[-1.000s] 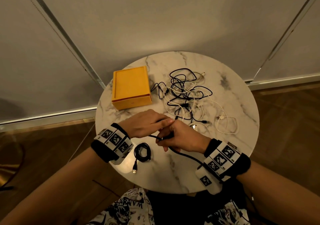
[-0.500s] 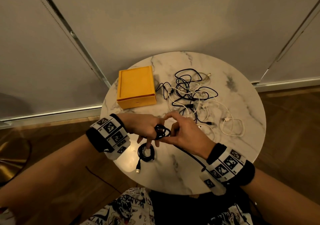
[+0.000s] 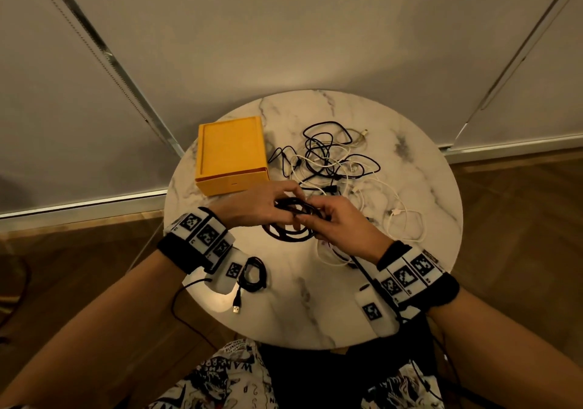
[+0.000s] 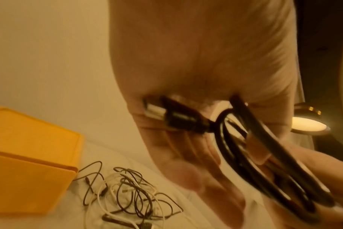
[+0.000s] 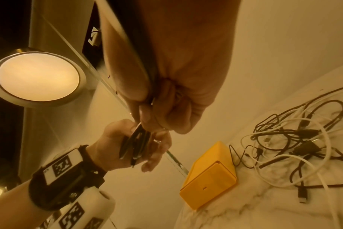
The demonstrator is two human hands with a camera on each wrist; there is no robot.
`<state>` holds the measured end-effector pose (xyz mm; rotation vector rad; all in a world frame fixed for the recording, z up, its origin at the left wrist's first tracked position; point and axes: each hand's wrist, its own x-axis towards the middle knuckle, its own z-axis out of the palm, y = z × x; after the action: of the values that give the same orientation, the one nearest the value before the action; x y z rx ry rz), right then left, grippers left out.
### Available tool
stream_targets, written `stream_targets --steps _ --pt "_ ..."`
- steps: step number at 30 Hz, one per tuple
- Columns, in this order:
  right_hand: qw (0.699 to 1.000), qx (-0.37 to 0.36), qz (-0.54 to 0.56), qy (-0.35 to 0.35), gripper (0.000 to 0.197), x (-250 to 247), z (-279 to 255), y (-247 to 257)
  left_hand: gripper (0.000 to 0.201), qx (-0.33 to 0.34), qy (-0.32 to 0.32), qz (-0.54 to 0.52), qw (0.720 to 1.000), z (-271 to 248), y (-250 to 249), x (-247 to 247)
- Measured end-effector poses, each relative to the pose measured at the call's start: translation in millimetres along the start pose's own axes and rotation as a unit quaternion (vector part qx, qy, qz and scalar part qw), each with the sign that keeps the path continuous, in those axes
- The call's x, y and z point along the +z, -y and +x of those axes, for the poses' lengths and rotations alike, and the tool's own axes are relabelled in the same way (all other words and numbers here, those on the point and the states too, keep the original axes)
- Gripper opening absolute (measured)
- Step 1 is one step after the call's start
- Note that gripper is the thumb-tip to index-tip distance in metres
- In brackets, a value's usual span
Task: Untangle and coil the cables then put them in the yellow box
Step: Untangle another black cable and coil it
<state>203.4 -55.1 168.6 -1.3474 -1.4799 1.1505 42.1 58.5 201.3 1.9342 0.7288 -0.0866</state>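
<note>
Above the middle of the round marble table, my left hand and right hand meet on a black cable wound into loops. The left hand holds the loops, its USB plug lying against the palm; the right hand pinches the cable from the other side. The shut yellow box stands at the back left. A tangle of black and white cables lies right of it.
A small coiled black cable with its USB plug lies near the table's front left edge, by my left wrist. A white cable loop lies at the right. Wooden floor surrounds the table.
The black cable has gone from a small loop to a larger coil between both hands, and the hands have lifted slightly toward the table's middle. The tangle and box have not moved.
</note>
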Motion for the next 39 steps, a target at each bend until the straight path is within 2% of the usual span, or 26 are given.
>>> stream_targets --steps 3,4,7,9,12,13,14,15,16,17,18,19,20,21,22,23,24,27,30,34,36,39 --pt "0.999 0.027 0.037 -0.015 0.013 -4 3 -2 0.010 0.009 -0.051 -0.009 0.999 5 7 -1" --pt "0.998 0.036 0.041 -0.010 0.016 -6 3 -3 0.009 0.016 -0.061 -0.006 0.998 7 8 2" --pt "0.998 0.053 0.024 0.018 0.013 -10 5 -5 0.015 0.051 -0.088 0.030 0.994 13 9 8" --pt "0.997 0.065 0.022 0.027 0.015 -14 4 -7 0.018 0.062 -0.074 0.037 0.995 19 10 10" --pt "0.998 0.060 -0.009 0.010 0.016 -18 5 -11 0.025 0.069 -0.055 -0.020 0.996 26 18 11" --pt "0.998 0.056 -0.022 -0.004 0.015 -18 6 -14 0.024 0.076 -0.086 -0.067 0.991 26 21 11" --pt "0.998 0.053 -0.034 -0.025 0.014 -20 7 -18 0.018 0.084 -0.156 -0.132 0.975 27 25 11" --pt "0.996 0.053 -0.039 -0.053 0.015 -22 8 -22 0.009 0.077 -0.267 -0.216 0.936 25 29 12" --pt "0.994 0.059 -0.035 -0.087 0.015 -25 10 -26 0.003 0.056 -0.387 -0.303 0.869 21 32 16" --pt "0.990 0.066 -0.024 -0.122 0.015 -29 11 -29 0.010 0.021 -0.465 -0.364 0.807 20 35 22" --pt "0.986 0.071 -0.012 -0.151 0.015 -33 12 -30 0.015 -0.022 -0.470 -0.399 0.787 16 36 34" --pt "0.982 0.074 -0.004 -0.175 0.016 -36 13 -31 0.016 -0.062 -0.402 -0.402 0.820 14 33 50" --pt "0.979 0.074 0.003 -0.190 0.018 -37 15 -31 0.017 -0.090 -0.285 -0.365 0.882 13 24 68" --pt "0.978 0.071 0.008 -0.198 0.018 -37 17 -31 0.019 -0.098 -0.159 -0.316 0.930 13 15 87" --pt "0.978 0.066 0.004 -0.199 0.019 -36 18 -31 0.023 -0.092 -0.066 -0.287 0.951 14 6 105" --pt "0.978 0.059 -0.008 -0.198 0.018 -35 19 -31 0.026 -0.075 -0.015 -0.283 0.956 17 -3 118" --pt "0.978 0.055 -0.022 -0.198 0.017 -34 20 -31 0.027 -0.057 0.001 -0.291 0.955 20 -9 126" --pt "0.974 0.052 -0.037 -0.218 0.019 -37 19 -33 0.021 -0.029 -0.038 -0.264 0.963 26 -12 132" --pt "0.967 0.059 -0.067 -0.239 0.020 -49 15 -32 0.020 -0.012 -0.030 -0.238 0.971 19 -1 125" --pt "0.960 0.094 -0.038 -0.261 0.025 -66 5 -33 0.017 0.006 -0.067 -0.019 0.998 -8 23 99" --pt "0.960 0.119 -0.025 -0.252 0.026 -69 -2 -34 0.012 0.035 -0.118 0.076 0.990 -23 27 81" --pt "0.964 0.143 -0.043 -0.221 0.027 -61 -6 -39 0.016 0.083 -0.193 0.119 0.971 -39 26 50"
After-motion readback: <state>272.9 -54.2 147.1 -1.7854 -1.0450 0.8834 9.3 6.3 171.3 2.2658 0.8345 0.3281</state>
